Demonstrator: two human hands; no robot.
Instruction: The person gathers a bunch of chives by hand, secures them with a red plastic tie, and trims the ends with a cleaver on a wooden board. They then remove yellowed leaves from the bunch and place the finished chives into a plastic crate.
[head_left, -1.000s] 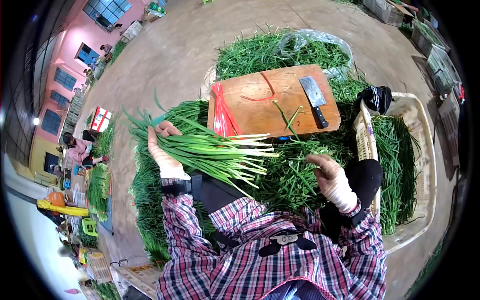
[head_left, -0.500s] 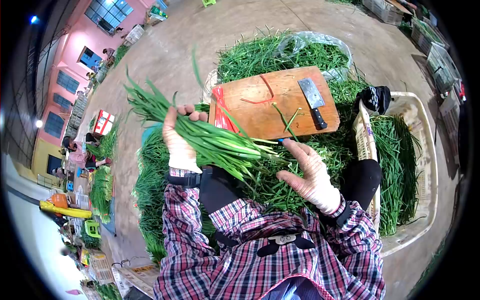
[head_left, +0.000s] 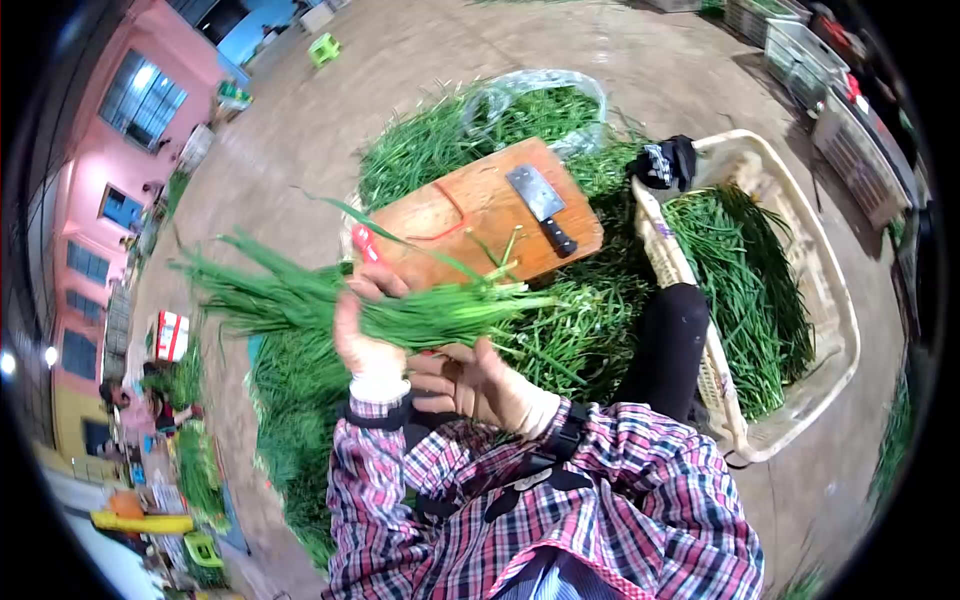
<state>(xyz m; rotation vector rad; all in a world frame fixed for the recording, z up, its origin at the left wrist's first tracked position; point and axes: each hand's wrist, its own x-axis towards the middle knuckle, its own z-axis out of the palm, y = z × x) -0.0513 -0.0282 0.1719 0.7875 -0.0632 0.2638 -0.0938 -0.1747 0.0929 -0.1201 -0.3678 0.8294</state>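
Note:
My left hand [head_left: 366, 355] grips a bunch of green chives [head_left: 440, 312], its thumb on the near side and fingertips showing over the top. The leaf ends fan out to the left and the pale stem ends point right. Below the bunch, my right hand [head_left: 490, 388] is palm up with fingers stretched left, fingertips right at the bunch's underside. Just beyond lies a wooden cutting board [head_left: 490, 190] bearing a cleaver [head_left: 537, 193], a few loose stalks and a red strip [head_left: 462, 207]. More red strips [head_left: 364, 243] sit at its left edge, partly covered by leaves.
Heaped chives [head_left: 410, 150] surround the board, with a clear plastic bag [head_left: 592, 92] at the back. To the right stands a white plastic crate [head_left: 815, 270] containing chives, a black cloth [head_left: 668, 163] on its corner. People and produce are farther left; a green stool [head_left: 323, 48] stands behind.
My right hand has moved left from the stem ends to beneath the bunch, turning palm up. The bunch now lies more level, still in my left hand. The camera view has shifted.

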